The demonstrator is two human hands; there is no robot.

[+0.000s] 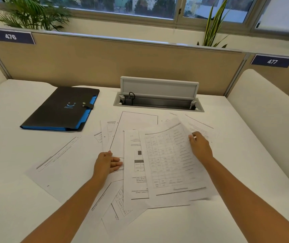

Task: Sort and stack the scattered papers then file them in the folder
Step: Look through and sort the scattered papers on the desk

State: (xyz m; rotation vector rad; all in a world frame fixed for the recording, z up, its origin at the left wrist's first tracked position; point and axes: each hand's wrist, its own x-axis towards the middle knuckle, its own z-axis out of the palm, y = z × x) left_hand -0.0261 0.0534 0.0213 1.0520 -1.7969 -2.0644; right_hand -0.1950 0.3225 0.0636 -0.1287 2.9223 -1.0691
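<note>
Both bare forearms reached forward; left hand [107,163] lay palm-down, fingers together and pointing right; right hand [200,146] was raised higher, fingers curled, thumb pinching inward.

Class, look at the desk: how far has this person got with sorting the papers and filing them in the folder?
Done: nothing stacked; papers lie scattered. In hand: the right hand lifts a table-printed sheet while the left hand rests flat on other pages. Left: squaring one stack, then opening the black folder, still snapped shut.
</note>
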